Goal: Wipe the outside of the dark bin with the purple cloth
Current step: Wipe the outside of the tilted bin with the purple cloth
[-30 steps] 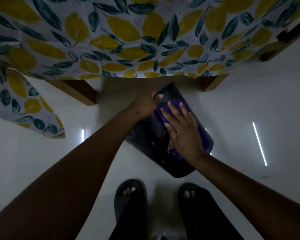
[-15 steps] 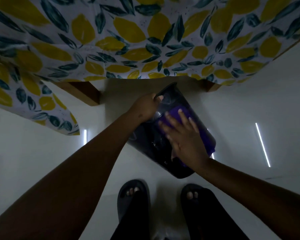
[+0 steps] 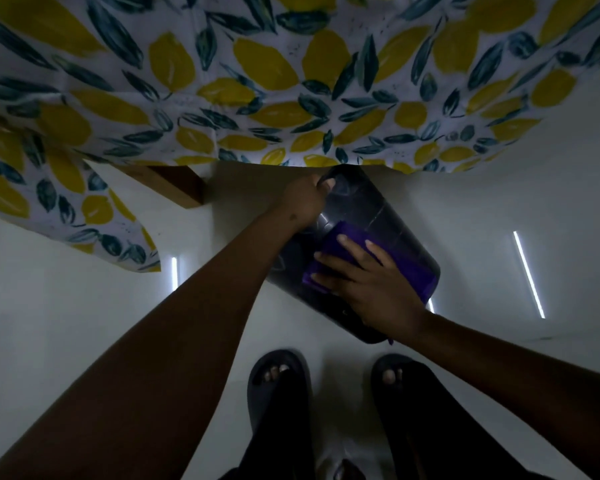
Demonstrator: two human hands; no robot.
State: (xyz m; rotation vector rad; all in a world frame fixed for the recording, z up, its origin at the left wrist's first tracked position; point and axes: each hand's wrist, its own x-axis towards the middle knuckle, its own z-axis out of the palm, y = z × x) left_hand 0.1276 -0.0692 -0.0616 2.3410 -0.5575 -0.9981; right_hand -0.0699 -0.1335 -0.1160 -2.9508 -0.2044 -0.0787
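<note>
The dark bin lies tilted on the pale floor, its rim toward the table and its base toward my feet. My left hand grips the rim at the bin's upper left edge. My right hand lies flat with fingers spread, pressing the purple cloth against the bin's upper side near the base. Most of the cloth is under my palm; a strip shows along the bin's right edge.
A table with a lemon-and-leaf print cloth overhangs the bin's rim. A wooden table leg stands to the left. My two feet in dark sandals are just below the bin. The glossy floor reflects light strips.
My right hand has slid the purple cloth down the bin's side, from near the rim toward the base. The left hand keeps its grip on the rim.
</note>
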